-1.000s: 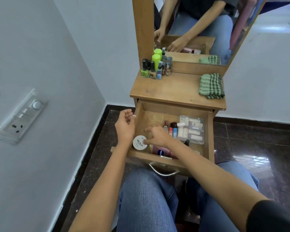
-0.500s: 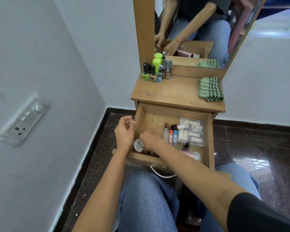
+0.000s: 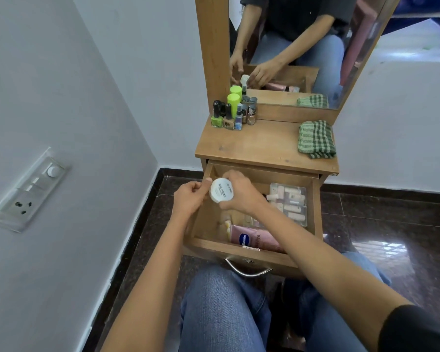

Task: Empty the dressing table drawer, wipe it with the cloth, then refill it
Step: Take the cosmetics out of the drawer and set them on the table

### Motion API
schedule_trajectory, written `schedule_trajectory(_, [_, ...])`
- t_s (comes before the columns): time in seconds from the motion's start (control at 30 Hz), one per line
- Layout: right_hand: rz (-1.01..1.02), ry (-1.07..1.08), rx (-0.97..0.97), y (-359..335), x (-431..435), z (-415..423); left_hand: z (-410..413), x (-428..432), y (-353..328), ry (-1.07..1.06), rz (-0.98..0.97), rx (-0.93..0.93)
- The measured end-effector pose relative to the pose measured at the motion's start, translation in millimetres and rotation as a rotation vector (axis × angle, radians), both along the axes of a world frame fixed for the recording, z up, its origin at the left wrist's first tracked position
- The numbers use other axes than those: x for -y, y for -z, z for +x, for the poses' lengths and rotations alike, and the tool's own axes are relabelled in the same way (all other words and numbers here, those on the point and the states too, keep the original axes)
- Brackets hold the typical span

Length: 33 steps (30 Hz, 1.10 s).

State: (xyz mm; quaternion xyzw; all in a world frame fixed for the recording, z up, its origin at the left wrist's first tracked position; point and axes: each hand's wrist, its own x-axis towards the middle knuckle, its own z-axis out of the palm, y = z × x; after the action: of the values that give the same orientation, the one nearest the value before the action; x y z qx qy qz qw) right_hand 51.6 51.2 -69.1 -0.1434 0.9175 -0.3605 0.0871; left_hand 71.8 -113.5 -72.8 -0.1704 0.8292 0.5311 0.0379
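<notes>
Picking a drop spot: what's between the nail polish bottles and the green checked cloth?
Bare wooden tabletop, head view; small nail polish bottles left, folded green checked cloth right.

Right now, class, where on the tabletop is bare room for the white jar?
The tabletop is bare across its middle and front, between the bottles at back left and the checked cloth at right. Crowded: the back-left corner.

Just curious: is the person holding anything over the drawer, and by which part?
Yes: the right hand grips a small round white jar by its rim, fingers curled round the edge. The left hand touches the jar's left side with its thumb.
</notes>
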Motion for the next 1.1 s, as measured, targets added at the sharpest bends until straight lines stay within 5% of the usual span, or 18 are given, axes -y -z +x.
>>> schedule_trajectory(0.2, [-0.133, -0.025, -0.126, -17.6, -16.0, -22.8, -29.3, -12.7, -21.5, -0.02, 0.294, 0.019])
schedule_trajectory(0.4, [-0.167, 0.215, -0.208, -8.5, -33.7, -35.9, -66.4, -21.2, -33.1, -0.237, 0.427, -0.043])
schedule_trajectory(0.77, [-0.079, 0.181, -0.355, 1.2, -47.6, -43.1, -131.6, -23.7, -39.0, -0.367, 0.153, -0.117])
schedule_trajectory(1.1, [-0.186, 0.111, -0.416, 8.7, -56.3, -40.3, -130.5, -28.3, -36.4, -0.117, -0.268, -0.168])
